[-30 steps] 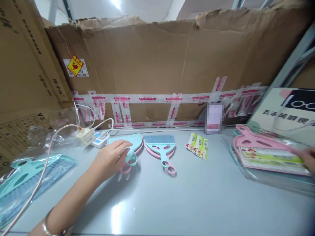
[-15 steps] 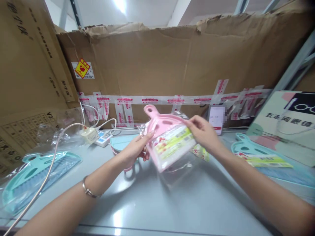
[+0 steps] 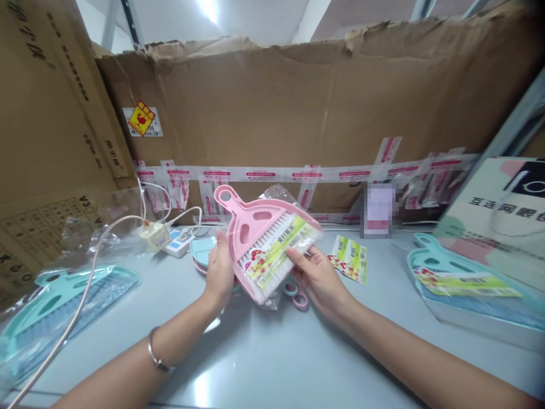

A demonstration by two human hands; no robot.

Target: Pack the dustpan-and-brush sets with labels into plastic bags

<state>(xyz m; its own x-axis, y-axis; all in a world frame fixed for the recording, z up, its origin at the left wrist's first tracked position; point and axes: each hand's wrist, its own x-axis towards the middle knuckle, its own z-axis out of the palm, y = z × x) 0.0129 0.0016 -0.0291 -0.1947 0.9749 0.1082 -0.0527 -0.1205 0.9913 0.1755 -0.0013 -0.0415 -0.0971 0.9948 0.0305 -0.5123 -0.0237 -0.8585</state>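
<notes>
A pink dustpan (image 3: 251,232) with a white-bristled brush is tilted above the table, its handle toward the upper left. Clear plastic film shows around it, and a yellow-green label card (image 3: 279,250) lies over the bristles. My left hand (image 3: 220,274) grips the pan's left edge, its fingers partly hidden behind it. At the lower right, my right hand (image 3: 318,278) is closed on the bristle side, thumb on top of the card. Behind and below the pan, a teal piece (image 3: 202,250) and some pink and teal handle loops (image 3: 300,301) are partly hidden.
Bagged teal dustpan sets lie at the left (image 3: 55,301) and right (image 3: 447,261). Loose label cards (image 3: 349,258) rest right of my hands. A phone (image 3: 378,210) leans on the cardboard box (image 3: 255,108). A white cable (image 3: 96,255) crosses the left side near a power strip (image 3: 177,244).
The pink dustpan has moved left and turned, so its label and bristles face me more fully. My right hand has shifted from its upper right edge down to the bristle side.
</notes>
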